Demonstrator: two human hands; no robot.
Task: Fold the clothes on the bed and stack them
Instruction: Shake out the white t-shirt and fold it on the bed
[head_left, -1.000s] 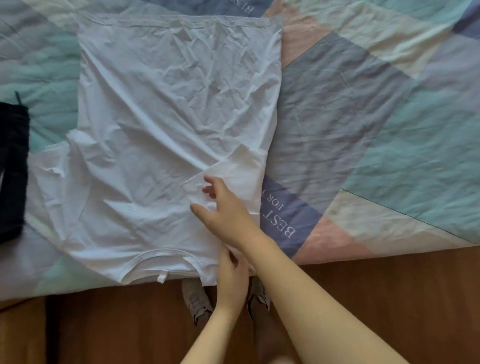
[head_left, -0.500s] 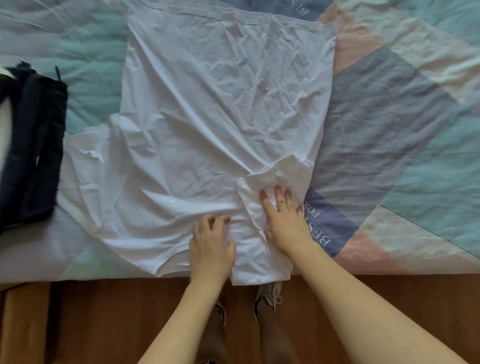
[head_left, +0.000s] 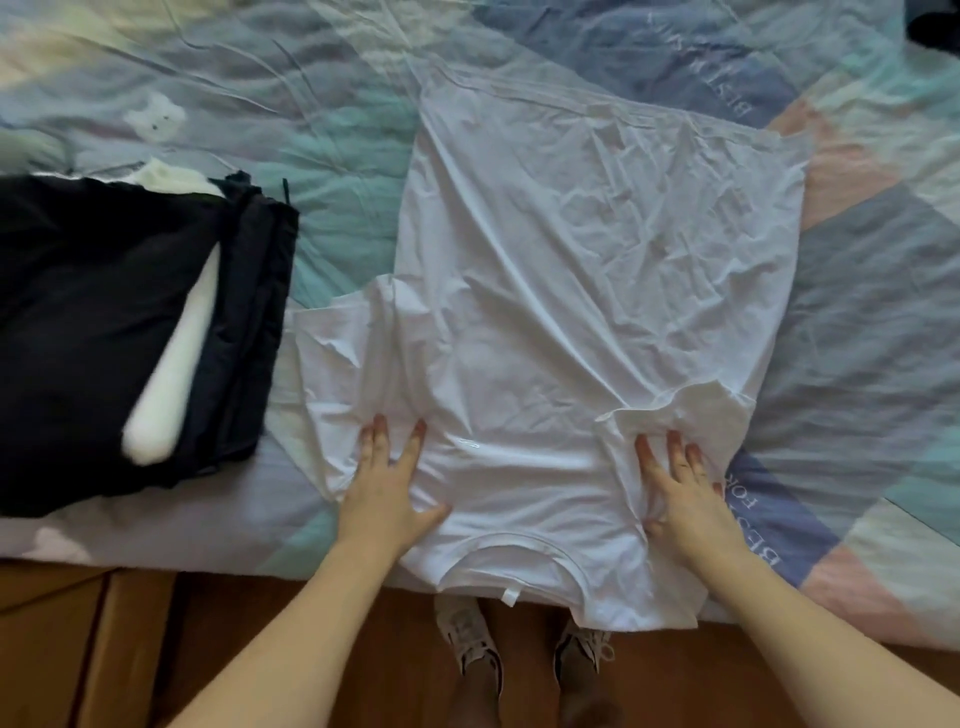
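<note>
Left hand (head_left: 387, 486): flat on the white T-shirt (head_left: 587, 312), palm down, fingers straight and spread wide, holding nothing. It presses the cloth at about 7 o'clock from the shirt's middle, where the left sleeve (head_left: 337, 364) meets the body. Right hand (head_left: 680, 493): likewise flat and spread, fingers straight, pressing down on the right sleeve (head_left: 691, 415), which lies folded inward over the body of the shirt; this is at about 5 o'clock from the shirt's middle. Nothing is gripped by either hand.

The white T-shirt lies spread on the bed (head_left: 311, 124), much creased, collar (head_left: 511, 556) toward the person at 6 o'clock and hem at 12 o'clock. The collar end overhangs the near edge of the bed slightly. The left sleeve lies unfolded, spread outward toward 9 o'clock.

At 9 o'clock from the shirt, just beside the spread sleeve but not touching it as far as can be judged, sits a stack of folded dark clothes (head_left: 104, 338). A white garment part (head_left: 176, 364) lies across the top of it, blurred; what it is cannot be told.

The bed carries a patchwork cover in teal, grey, pink and blue panels, some with printed lettering. At 6 o'clock, below the bed edge, a wooden floor (head_left: 104, 649) and the person's two shoes (head_left: 470, 639) are in view.
</note>
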